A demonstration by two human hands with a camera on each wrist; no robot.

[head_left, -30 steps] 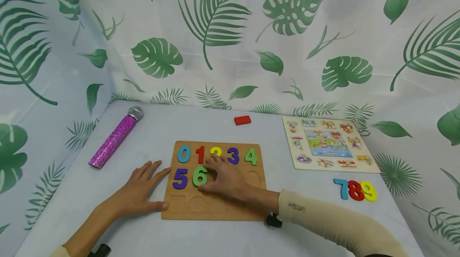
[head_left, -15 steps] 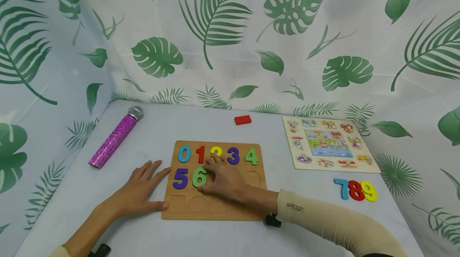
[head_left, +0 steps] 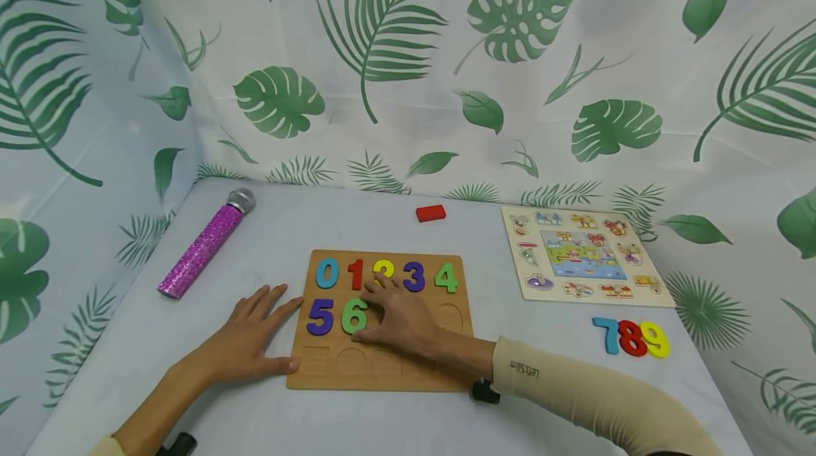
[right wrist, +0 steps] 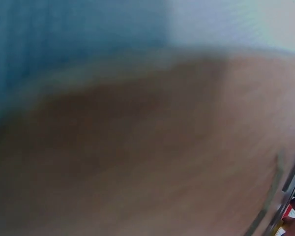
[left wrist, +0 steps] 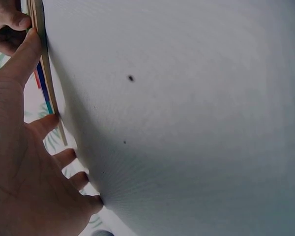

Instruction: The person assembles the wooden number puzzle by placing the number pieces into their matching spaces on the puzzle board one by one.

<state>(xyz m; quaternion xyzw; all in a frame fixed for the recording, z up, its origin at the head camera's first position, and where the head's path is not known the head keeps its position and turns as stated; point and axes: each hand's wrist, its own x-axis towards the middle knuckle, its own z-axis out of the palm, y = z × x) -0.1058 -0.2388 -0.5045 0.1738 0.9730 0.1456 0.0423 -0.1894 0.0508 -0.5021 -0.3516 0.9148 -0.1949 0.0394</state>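
A wooden number board [head_left: 376, 377] lies flat on the white table. My left hand [head_left: 245, 335] rests at its left side, fingers spread, with the thumb and index fingertip touching the edge; the left wrist view shows this hand [left wrist: 34, 182] along the board's rim. My right hand [head_left: 404, 318] reaches over the board and pinches the green number 6 [head_left: 347, 316], thumb below it and fingertips above. The 6 sits in the second row beside the purple 5 [head_left: 320, 317]. The yellow 2 [head_left: 384, 269] is partly covered by the fingers. The right wrist view is mostly blurred skin.
Loose numbers 7 [head_left: 608, 335], 8 [head_left: 631, 339] and 9 [head_left: 654, 340] lie at the right. Behind them is a picture puzzle board [head_left: 576, 293]. A red block [head_left: 430, 213] lies at the back, and a purple glitter microphone [head_left: 202, 251] at the left.
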